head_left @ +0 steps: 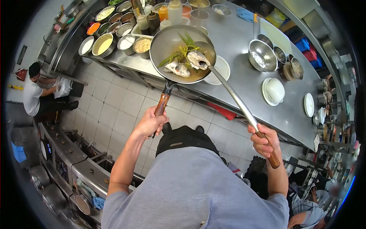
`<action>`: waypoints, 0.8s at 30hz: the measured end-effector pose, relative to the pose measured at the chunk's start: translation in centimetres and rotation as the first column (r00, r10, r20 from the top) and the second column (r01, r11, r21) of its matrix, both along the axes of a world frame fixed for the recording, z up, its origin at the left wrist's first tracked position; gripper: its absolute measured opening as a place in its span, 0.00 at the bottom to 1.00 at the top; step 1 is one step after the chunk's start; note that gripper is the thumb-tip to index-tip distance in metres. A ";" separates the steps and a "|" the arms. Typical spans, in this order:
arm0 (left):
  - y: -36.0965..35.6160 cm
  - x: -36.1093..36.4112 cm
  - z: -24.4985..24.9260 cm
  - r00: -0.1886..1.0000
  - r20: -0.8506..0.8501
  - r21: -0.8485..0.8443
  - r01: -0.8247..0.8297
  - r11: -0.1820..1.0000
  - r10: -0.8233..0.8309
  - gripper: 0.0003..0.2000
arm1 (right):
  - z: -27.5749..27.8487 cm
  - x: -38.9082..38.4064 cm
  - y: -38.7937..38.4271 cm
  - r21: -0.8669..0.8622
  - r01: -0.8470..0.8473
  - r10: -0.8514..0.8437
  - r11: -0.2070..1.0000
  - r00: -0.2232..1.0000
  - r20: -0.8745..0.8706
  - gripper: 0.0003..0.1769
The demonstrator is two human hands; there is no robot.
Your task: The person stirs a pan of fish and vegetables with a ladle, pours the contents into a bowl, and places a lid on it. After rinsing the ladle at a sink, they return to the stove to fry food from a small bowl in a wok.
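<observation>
My left hand [151, 123] is wrapped round the wooden handle of a wok [162, 42], held at the steel table's front edge. In the wok lie pieces of fish [178, 69], green stalks [186, 49] and brownish liquid. My right hand [265, 140] grips the wooden end of a long metal ladle [237, 98]. The ladle's bowl is inside the wok at its right side, with a fish piece [198, 59] on or against it. A white plate [223, 72] shows on the table, partly hidden behind the wok and the ladle shaft.
On the steel table [244, 89] are ingredient bowls [103, 45] and bottles at the left, metal bowls [263, 56] and white bowls [273, 91] at the right. A seated person [35, 91] is at the far left; others are at lower right. Stoves [68, 152] stand at lower left.
</observation>
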State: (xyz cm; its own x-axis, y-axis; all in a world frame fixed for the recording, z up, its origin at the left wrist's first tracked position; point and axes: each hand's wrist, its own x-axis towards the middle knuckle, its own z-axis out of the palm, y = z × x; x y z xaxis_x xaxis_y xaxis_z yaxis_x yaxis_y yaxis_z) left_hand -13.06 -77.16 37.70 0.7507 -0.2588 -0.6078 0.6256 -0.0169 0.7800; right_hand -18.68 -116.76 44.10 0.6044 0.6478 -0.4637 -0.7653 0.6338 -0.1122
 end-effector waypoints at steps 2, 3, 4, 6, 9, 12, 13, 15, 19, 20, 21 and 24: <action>0.2 0.1 -0.2 1.000 0.004 -0.010 -0.010 1.000 0.010 0.09 | 0.3 -0.5 -0.3 0.030 0.036 -0.036 0.999 0.999 -0.002 0.14; 0.4 0.2 -0.3 1.000 0.004 -0.014 -0.015 1.000 0.015 0.09 | 0.5 -0.9 -0.5 0.031 0.051 -0.051 0.998 0.999 -0.001 0.15; 0.5 0.3 -0.3 1.000 0.009 -0.010 -0.011 1.000 0.011 0.09 | 0.8 -1.1 -0.6 0.032 0.067 -0.067 0.997 0.998 0.000 0.15; 0.8 0.5 -0.3 1.000 0.015 -0.001 0.000 1.000 0.001 0.09 | 1.1 -1.7 -1.0 0.029 0.093 -0.093 0.995 0.996 0.013 0.15; 0.9 0.7 -0.2 1.000 0.017 0.022 -0.007 1.000 0.007 0.09 | 1.5 -2.4 -1.4 0.006 0.147 -0.147 0.989 0.989 0.026 0.15; 1.2 0.8 -0.3 0.999 0.035 0.062 -0.011 0.998 0.008 0.09 | 1.6 -2.9 -2.0 -0.041 0.181 -0.178 0.983 0.982 0.065 0.15; 1.3 0.8 -0.3 0.999 0.036 0.069 -0.008 0.998 0.006 0.09 | 1.5 -3.0 -2.1 -0.053 0.188 -0.184 0.981 0.980 0.078 0.15; 1.3 0.8 -0.2 0.999 0.039 0.083 -0.005 0.997 0.002 0.09 | 1.2 -3.3 -2.3 -0.083 0.197 -0.191 0.977 0.978 0.078 0.16; 1.2 0.5 0.6 1.000 0.025 0.099 -0.015 0.995 0.013 0.08 | -0.5 -3.6 -2.5 -0.172 0.197 -0.186 0.965 0.979 0.080 0.16; 1.3 0.5 0.8 1.000 0.023 0.102 -0.012 0.995 0.009 0.08 | -1.1 -3.6 -2.4 -0.201 0.196 -0.184 0.960 0.980 0.079 0.16; 1.4 0.4 1.0 1.000 0.021 0.106 -0.008 0.994 0.006 0.08 | -1.7 -3.7 -2.4 -0.233 0.186 -0.172 0.955 0.982 0.077 0.16; 1.3 0.2 1.7 0.999 0.032 0.149 0.010 0.989 -0.014 0.08 | -2.9 -3.5 -1.5 -0.401 0.131 -0.108 0.907 0.991 0.078 0.15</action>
State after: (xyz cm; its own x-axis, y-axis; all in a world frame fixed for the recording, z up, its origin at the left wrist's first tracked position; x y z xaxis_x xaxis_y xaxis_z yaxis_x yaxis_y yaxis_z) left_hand -12.83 -75.86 39.35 0.7681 -0.1765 -0.6156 0.5991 -0.1415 0.7881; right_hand -22.18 -118.30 41.22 0.6965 0.3331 -0.6355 -0.6725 0.6120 -0.4162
